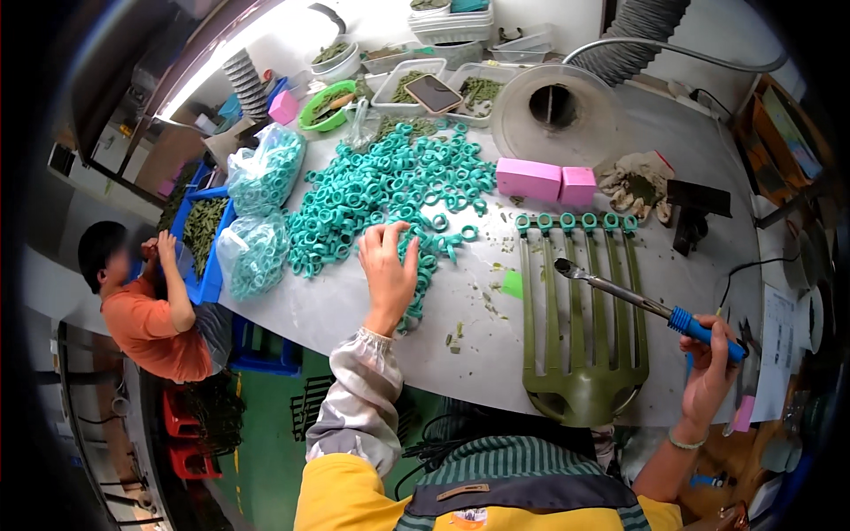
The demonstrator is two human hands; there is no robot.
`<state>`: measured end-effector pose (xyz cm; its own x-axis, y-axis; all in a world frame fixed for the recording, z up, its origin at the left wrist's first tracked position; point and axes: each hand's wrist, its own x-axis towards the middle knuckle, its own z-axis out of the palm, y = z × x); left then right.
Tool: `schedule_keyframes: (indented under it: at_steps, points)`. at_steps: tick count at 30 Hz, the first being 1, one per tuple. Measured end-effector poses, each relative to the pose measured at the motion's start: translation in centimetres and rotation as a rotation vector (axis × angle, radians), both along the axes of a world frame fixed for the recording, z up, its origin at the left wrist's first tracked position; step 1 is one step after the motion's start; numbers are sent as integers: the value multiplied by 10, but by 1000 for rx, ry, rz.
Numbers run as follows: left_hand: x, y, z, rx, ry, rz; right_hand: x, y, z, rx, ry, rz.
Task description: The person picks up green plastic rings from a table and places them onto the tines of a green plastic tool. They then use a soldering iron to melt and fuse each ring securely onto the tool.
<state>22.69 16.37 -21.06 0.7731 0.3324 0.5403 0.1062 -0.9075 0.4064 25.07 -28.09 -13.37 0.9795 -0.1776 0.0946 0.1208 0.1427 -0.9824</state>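
A large heap of teal plastic rings point(381, 177) lies on the grey table. My left hand point(388, 270) is at its near edge, fingers curved and thumb apart, with nothing visible in it. In my right hand point(708, 363) is a soldering iron point(633, 299) with a blue handle and metal shaft, its tip pointing up and left. The iron passes above an olive-green fork head point(589, 398), whose several long tines point away from me. Along the tine ends sits a row of teal rings point(567, 221).
Two pink blocks point(540, 180), a stained glove point(639, 184) and a black stand point(695, 217) are beyond the fork head. Bags of rings point(266, 168) stand left of the heap; tubs, a phone point(434, 92) and a translucent hood point(558, 111) behind. A co-worker point(159, 310) sits far left.
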Motion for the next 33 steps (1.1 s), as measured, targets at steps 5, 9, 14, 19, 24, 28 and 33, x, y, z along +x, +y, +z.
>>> schedule_keyframes:
  at_steps: [5,9,14,19,24,28,33]
  points:
    - [50,-17,16,62,171,-502,-2,1,4,10,-17,-9]
    - [75,-18,4,110,417,-504,-4,0,7,1,-10,-9]
    - [78,-12,-2,-449,347,-517,-2,0,5,-3,-2,-10]
    - [62,-17,24,-1117,406,-432,2,6,3,-11,17,3]
    - [34,-41,32,-838,469,-399,3,20,1,6,22,64]
    - [35,-71,30,-664,304,-636,9,30,-6,7,8,110]
    - [57,-75,19,-259,201,-671,18,46,-17,-27,-26,152]
